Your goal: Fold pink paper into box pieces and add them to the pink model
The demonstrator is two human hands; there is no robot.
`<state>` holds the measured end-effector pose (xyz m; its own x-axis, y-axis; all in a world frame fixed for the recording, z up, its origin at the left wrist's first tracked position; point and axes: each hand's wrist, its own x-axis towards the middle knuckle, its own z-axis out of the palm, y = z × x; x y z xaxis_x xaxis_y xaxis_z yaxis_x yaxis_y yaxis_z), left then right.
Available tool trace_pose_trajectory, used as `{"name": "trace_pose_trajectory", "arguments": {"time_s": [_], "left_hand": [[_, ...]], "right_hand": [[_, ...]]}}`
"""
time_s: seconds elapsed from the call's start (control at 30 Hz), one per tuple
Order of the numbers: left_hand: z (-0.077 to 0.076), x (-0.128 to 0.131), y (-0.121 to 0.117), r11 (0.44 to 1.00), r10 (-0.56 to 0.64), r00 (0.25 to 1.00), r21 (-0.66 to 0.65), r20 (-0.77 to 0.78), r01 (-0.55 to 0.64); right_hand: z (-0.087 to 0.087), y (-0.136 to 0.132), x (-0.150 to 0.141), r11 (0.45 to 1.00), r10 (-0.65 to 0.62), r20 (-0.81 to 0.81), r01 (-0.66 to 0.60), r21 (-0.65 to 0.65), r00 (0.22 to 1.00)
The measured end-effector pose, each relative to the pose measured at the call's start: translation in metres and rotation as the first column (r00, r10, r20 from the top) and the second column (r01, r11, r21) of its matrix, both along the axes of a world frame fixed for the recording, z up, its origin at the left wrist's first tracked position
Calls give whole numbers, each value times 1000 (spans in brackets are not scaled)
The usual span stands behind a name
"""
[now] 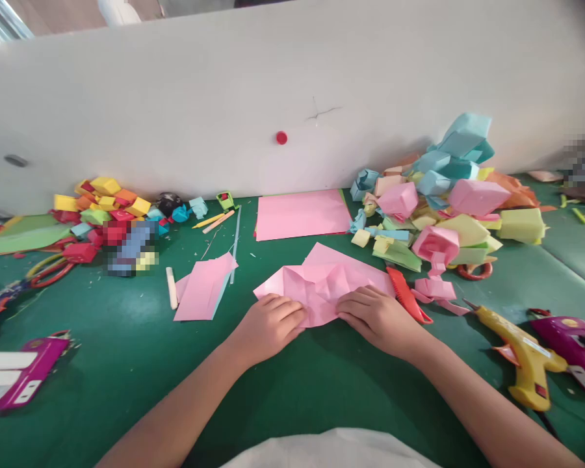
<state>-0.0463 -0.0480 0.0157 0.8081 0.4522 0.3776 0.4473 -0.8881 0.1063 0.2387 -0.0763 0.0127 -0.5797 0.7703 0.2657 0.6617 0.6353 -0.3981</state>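
"Pale cloth [331,448] at the bottom edge is nearest the camera. Past it, green counter [331,390], then the work."

"Where's the piece?"

"Creased pink paper sheet [316,302], straight ahead of me on the counter. Crossing creases in the middle, surface buckled, not flat. More pink paper pokes out behind it; can't tell if that's the same sheet."

"Hands?"

"Left hand [277,322] holds the near left edge, fingers close together. Right hand [377,322] does the same at the near right, narrow. Thumbs are mostly hidden, so can't tell how they sit under the paper."

"Which step?"

"My read: mid-fold, shaping along the creases. Not cutting, not gluing."

"What does the next move call for?"

"Even pressure from both sides, edges lined up, then a firm run along the crease. Slip on one side and the fold probably skews."

"Anything close by?"

"Red plastic-handled tool [409,296], just beside the paper on my right. Yellow glue gun [521,357] further right, apart from my hand. Small stack of pink paper pieces [205,289] to my left, white stick [171,288] beside it. Flat pink sheets [302,214] at the back, near the pale upright panel [199,117]."
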Motion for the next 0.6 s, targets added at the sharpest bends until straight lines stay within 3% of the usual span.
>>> {"name": "trace_pose_trajectory", "arguments": {"time_s": [0.3,0.47,0.6], "left_hand": [[-7,-2,6,965,180,974,-217,135,-148],[-12,5,6,936,328,924,-197,195,-290],[-14,10,8,920,386,905,-149,176,-363]], "right_hand": [[-11,7,1,984,-178,-111,174,-47,978],[-22,12,-8,930,-367,-133,368,-16,921],[-27,15,-12,910,-406,-122,412,32,906]]}}
